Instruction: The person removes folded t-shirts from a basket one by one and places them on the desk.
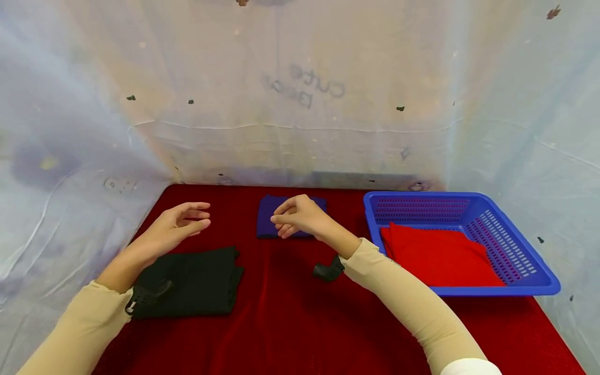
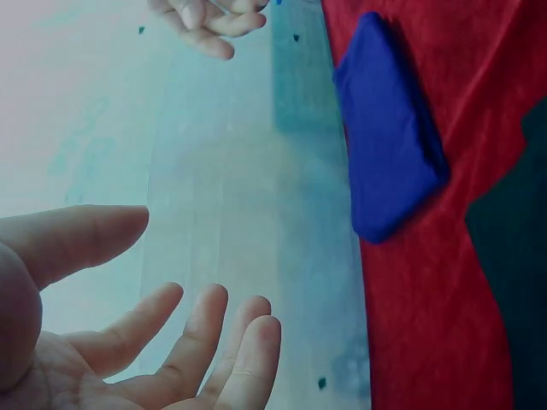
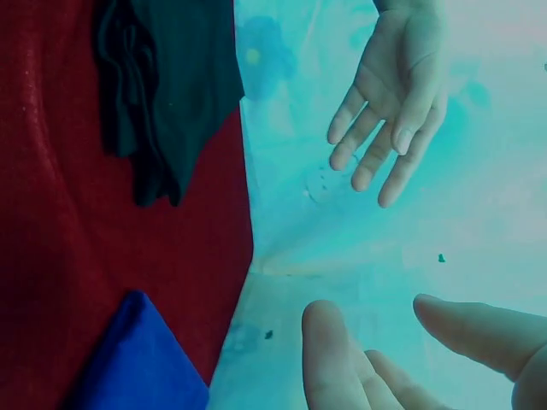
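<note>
My left hand (image 1: pixel 175 229) hovers over the left part of the table, fingers loosely bent and nothing in them. Below it lies a folded dark green, nearly black cloth (image 1: pixel 201 284). My right hand (image 1: pixel 300 216) is raised in front of a folded blue cloth (image 1: pixel 264 216), partly covering it in the head view. In the right wrist view its thumb and fingers (image 3: pixel 325 350) stand apart with nothing between them. The left wrist view shows the blue cloth (image 2: pixel 389 128) lying flat, clear of both hands. A folded red cloth (image 1: pixel 440 255) lies inside a blue plastic basket (image 1: pixel 515 290).
A dark red cloth (image 1: pixel 290 323) covers the table. The basket stands at the right side. Pale printed sheeting (image 1: pixel 300 146) hangs behind the table and along both sides. Black wrist devices (image 1: pixel 330 270) sit under both wrists.
</note>
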{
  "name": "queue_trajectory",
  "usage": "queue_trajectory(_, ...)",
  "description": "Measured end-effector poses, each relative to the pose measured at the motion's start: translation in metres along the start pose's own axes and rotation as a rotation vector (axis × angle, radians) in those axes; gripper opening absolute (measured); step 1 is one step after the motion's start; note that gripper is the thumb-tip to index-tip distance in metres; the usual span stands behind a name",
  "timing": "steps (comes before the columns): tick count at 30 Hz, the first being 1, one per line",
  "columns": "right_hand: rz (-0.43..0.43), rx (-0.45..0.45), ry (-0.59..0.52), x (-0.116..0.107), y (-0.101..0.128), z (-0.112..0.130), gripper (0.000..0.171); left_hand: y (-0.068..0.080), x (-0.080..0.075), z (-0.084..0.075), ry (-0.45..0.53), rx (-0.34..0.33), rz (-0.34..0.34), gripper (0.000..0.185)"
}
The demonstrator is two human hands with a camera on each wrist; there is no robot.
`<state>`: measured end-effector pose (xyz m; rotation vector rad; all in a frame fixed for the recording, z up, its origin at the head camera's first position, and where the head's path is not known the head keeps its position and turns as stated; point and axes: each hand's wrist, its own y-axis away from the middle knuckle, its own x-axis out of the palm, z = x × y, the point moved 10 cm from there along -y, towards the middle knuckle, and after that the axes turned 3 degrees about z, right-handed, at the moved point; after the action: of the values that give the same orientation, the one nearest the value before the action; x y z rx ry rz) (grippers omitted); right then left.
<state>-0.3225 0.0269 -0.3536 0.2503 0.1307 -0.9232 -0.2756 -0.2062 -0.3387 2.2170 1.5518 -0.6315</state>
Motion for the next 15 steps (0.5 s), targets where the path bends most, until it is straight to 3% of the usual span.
queue_trajectory(15,-0.060,-0.021,0.006,-0.041,0.023,0.013,0.025,-0.028,0.028,-0.029,0.089,0.045,0.048,0.058)
